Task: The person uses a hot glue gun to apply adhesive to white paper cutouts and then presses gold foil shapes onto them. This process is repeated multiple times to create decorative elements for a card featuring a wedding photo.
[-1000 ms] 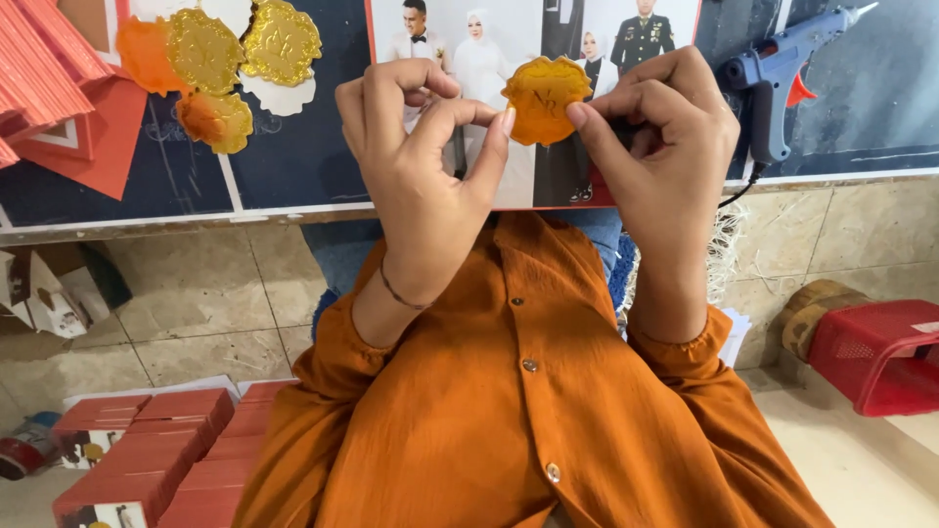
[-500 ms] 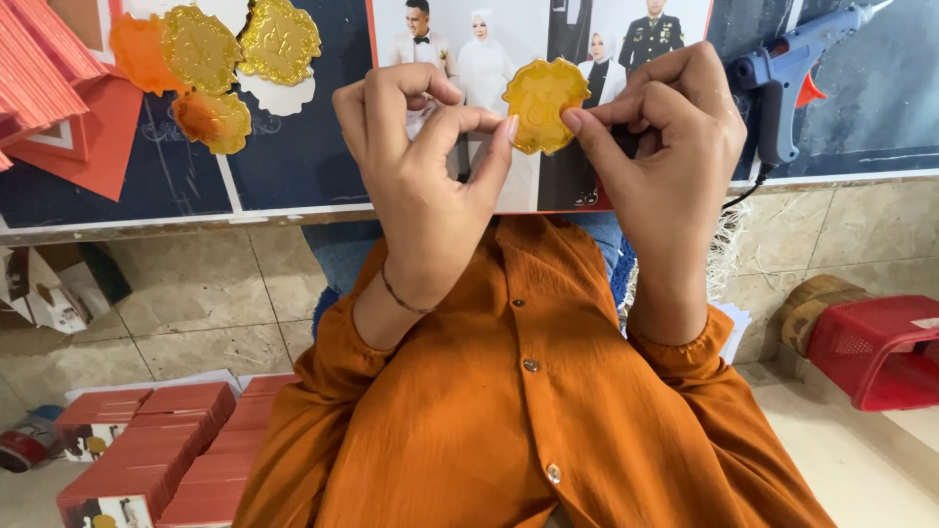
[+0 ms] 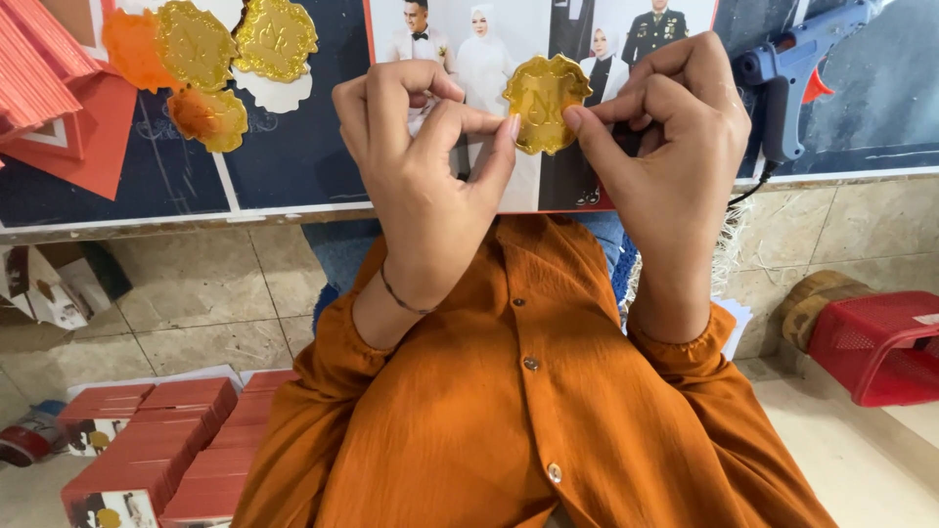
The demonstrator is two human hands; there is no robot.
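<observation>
I hold a small gold scalloped seal (image 3: 545,102) between both hands, above a printed sheet with photographs (image 3: 509,59) on the dark board. My left hand (image 3: 423,166) pinches its left edge with thumb and forefinger. My right hand (image 3: 665,137) grips its right edge with the fingertips. The seal's shiny gold face is turned toward me. My orange sleeves and shirt (image 3: 528,411) fill the lower middle of the view.
More gold and orange seals (image 3: 210,59) lie at the board's upper left beside red card sheets (image 3: 44,88). A blue glue gun (image 3: 792,68) rests at the upper right. Stacks of red cards (image 3: 156,440) sit lower left, a red basket (image 3: 880,342) at right.
The seal has been turned in my fingers: earlier it showed orange, now its gold face shows. Both hands stay in about the same place.
</observation>
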